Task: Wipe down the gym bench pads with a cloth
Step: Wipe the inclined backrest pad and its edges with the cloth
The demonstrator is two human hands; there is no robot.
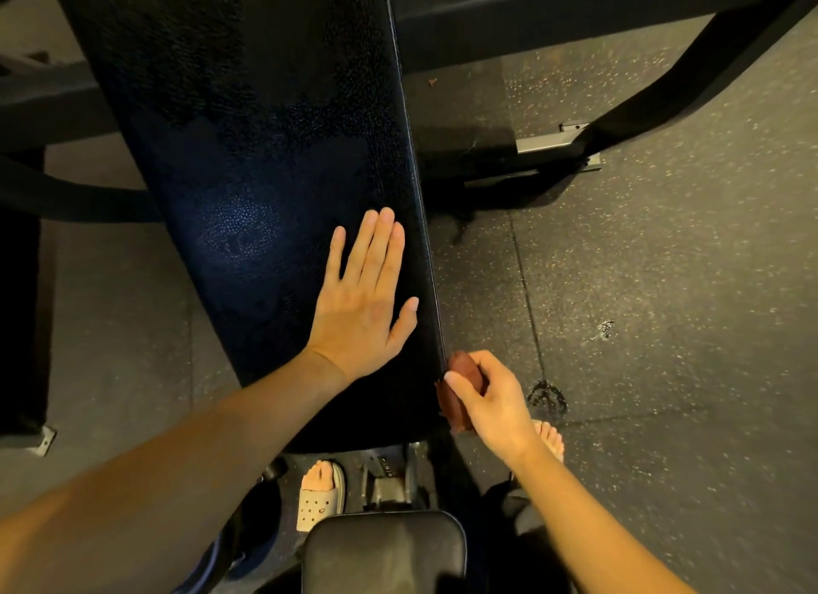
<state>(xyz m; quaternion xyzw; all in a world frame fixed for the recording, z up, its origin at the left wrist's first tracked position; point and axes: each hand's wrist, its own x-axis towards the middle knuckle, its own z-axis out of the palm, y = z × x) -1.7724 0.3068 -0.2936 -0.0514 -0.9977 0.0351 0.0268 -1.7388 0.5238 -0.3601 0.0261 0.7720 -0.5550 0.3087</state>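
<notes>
**A:** Where's the cloth?

**B:** The reddish-brown cloth (451,409) is bunched up against the right edge of the long back pad (248,150), close to the pad's near end. It touches the side of the pad, not the top.

**A:** Who's got it?

**B:** The right hand (491,398). Its fingers are curled round the cloth and the thumb is pressed over the front of it.

**A:** And the other hand?

**B:** The left hand (360,310) lies flat on top of the pad, toward its right side and a little farther up than the cloth. The fingers are straight and the thumb is spread out toward the pad's right edge. It holds nothing.

**A:** How does the pad look?

**B:** It's dark, pebbled vinyl, with a bluish sheen just left of the flat hand.

**A:** What's around it?

**B:** A smaller black seat pad (385,549) sits just past the pad's near end. Between the two there's a foot in a pale clog (321,496). Toes of the other foot (549,438) show right of the pad, partly behind the right wrist. Speckled rubber flooring (664,328) spreads to the pad's right, and a black frame bar (664,84) crosses it farther off.
</notes>
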